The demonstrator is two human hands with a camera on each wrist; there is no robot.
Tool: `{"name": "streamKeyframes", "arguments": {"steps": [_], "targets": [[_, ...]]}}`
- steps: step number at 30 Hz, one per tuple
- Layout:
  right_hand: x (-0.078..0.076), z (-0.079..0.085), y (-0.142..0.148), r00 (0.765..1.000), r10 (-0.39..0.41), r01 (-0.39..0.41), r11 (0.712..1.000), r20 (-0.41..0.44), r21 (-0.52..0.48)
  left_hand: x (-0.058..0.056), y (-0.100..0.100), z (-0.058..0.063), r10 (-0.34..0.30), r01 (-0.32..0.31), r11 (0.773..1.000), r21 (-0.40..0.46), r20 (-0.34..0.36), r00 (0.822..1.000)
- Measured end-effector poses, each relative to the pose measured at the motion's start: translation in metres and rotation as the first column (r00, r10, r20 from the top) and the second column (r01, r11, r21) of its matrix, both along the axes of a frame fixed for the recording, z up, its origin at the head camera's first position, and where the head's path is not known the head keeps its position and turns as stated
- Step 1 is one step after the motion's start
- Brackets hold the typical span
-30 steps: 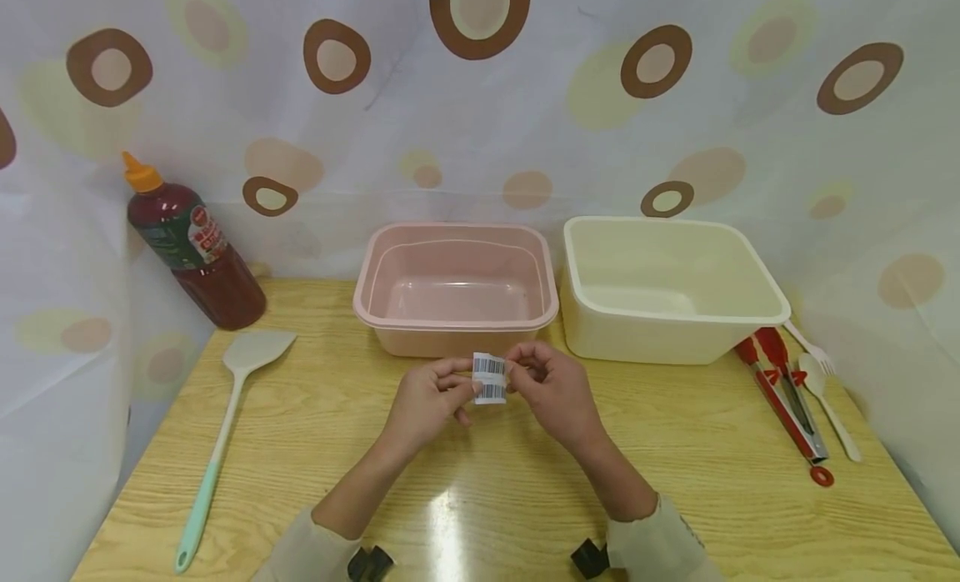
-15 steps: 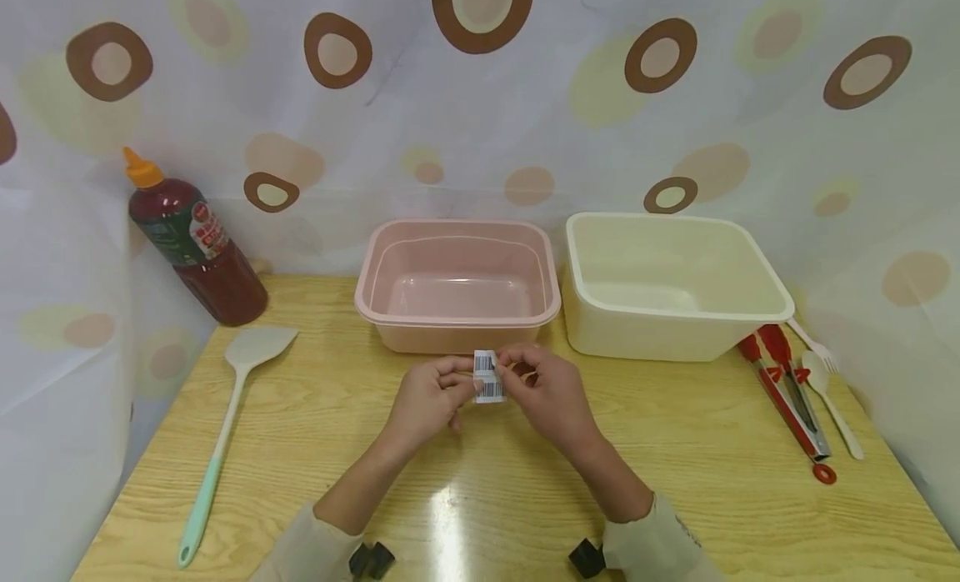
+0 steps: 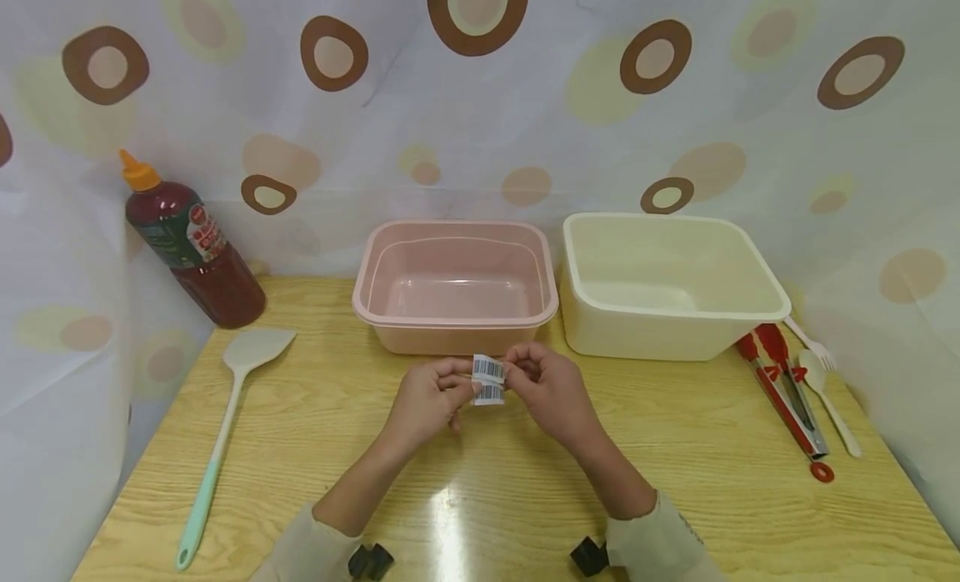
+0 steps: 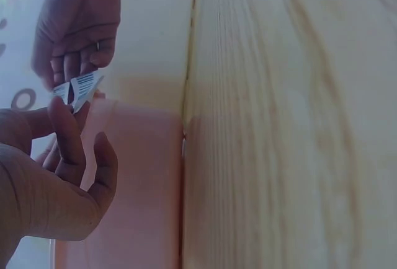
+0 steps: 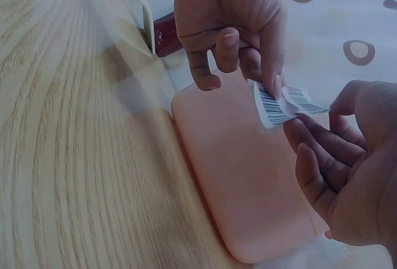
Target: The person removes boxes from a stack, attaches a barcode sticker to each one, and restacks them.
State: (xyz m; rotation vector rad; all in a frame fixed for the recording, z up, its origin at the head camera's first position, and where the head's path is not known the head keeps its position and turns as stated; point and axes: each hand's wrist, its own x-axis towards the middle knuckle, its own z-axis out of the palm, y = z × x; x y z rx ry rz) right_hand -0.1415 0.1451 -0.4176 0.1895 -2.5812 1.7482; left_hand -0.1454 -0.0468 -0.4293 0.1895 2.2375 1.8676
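A small white barcode label sheet (image 3: 488, 370), printed with two barcodes one above the other, is held between both hands over the table, in front of the pink basin. My left hand (image 3: 422, 405) pinches its left edge between thumb and fingers. With thumb and forefinger, my right hand (image 3: 557, 397) pinches the right edge at the upper barcode. In the right wrist view the label (image 5: 272, 106) is bent between its two barcodes, one half angled away from the other. The left wrist view shows the label (image 4: 85, 88) folded in the same way.
Behind the hands stand a pink basin (image 3: 455, 323) and a cream bin (image 3: 645, 336). To the left are a spatula (image 3: 225, 415) and a red sauce bottle (image 3: 206, 257). Red tongs (image 3: 783, 398), a spoon (image 3: 828, 398) and a fork (image 3: 813, 346) lie right.
Half a second ago my right fingers covered the upper barcode's right part. They have since shifted slightly right, and the upper half now tilts, with a crease between the barcodes. The left hand stays put.
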Motion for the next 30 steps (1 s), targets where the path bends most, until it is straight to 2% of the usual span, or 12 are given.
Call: {"name": "streamKeyframes", "arguments": {"steps": [3,8,15,18,21,24,27,30], "targets": [[-0.001,0.001,0.001,0.999,0.027,-0.025,0.999,0.045,-0.041,0.000,-0.001,-0.001,0.002,-0.003,1.000,-0.007,-0.008,1.000],[-0.003,0.001,0.004,0.998,0.026,-0.023,0.998,0.057,-0.050,-0.002,-0.002,-0.003,-0.006,0.006,1.000,-0.026,-0.003,1.000],[-0.007,-0.001,0.008,0.998,0.012,-0.008,0.998,0.067,-0.065,-0.002,-0.002,-0.007,-0.058,0.061,0.997,-0.048,0.057,0.997],[-0.008,-0.002,0.008,0.997,0.019,-0.013,0.997,0.075,-0.077,-0.002,-0.002,-0.010,-0.104,0.107,0.989,-0.101,0.034,0.994],[-0.008,-0.002,0.009,0.997,0.018,-0.012,0.997,0.076,-0.071,0.000,-0.002,-0.011,-0.182,0.180,0.961,-0.210,0.013,0.983],[-0.009,-0.003,0.010,0.997,0.017,-0.012,0.998,0.075,-0.067,0.002,-0.003,-0.012,-0.277,0.262,0.906,-0.332,0.003,0.961],[-0.009,-0.004,0.010,0.997,0.021,-0.015,0.997,0.080,-0.071,0.004,-0.005,-0.014,-0.347,0.341,0.872,-0.352,0.048,0.936],[-0.010,-0.005,0.010,0.996,0.022,-0.016,0.997,0.091,-0.076,0.005,-0.007,-0.014,-0.370,0.370,0.837,-0.404,0.081,0.925]]}}
